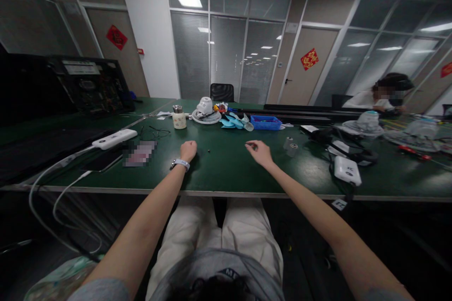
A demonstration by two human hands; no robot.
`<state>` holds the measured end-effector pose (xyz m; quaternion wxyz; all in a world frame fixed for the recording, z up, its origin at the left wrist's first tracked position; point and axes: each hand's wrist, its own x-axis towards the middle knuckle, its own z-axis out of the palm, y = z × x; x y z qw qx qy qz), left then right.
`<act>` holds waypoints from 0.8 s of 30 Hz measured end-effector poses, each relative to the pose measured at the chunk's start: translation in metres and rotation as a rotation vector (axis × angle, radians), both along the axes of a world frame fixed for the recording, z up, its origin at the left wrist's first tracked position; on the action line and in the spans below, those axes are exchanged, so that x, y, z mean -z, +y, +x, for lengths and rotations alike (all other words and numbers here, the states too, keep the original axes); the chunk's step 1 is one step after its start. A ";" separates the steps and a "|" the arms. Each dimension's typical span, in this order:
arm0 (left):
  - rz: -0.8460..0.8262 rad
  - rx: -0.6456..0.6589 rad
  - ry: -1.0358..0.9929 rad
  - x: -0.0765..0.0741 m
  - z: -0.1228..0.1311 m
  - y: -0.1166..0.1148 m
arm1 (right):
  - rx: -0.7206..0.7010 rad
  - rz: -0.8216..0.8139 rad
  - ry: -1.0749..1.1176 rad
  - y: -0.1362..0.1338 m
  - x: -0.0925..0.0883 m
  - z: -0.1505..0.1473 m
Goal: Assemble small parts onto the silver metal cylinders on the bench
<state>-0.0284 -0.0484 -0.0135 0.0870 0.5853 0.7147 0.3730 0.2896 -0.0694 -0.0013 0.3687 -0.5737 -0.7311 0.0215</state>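
My left hand [189, 151] rests on the green table [222, 174] as a loose fist, a watch [180, 164] on its wrist; what its fingers hold, if anything, is hidden. A tiny dark piece [209, 151] lies on the tabletop between my hands, nearer the left one. With thumb and fingertips pinched together, my right hand [260, 151] hovers over or touches the table; a small dark bit shows at the fingertips, too small to name. To its right stand two short silvery cylinders [292, 150], side by side.
Farther back are a cream jar [179, 119], a white fan [206, 115], light-blue pieces [233, 121] and a blue basket [265, 122]. At left lie a power strip [115, 139] and a phone [104, 159]; at right, a white device with straps [347, 170]. Another person [367, 99] sits far right.
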 end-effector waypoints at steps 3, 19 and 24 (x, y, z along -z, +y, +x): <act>0.014 0.004 -0.005 0.000 -0.001 0.000 | -0.223 -0.295 0.036 0.011 0.004 -0.072; 0.021 0.017 -0.034 0.003 -0.001 0.000 | -0.159 -0.175 -0.107 0.026 -0.002 -0.131; 0.022 0.024 -0.027 0.002 -0.002 0.001 | 0.173 0.250 -0.134 0.025 -0.025 -0.009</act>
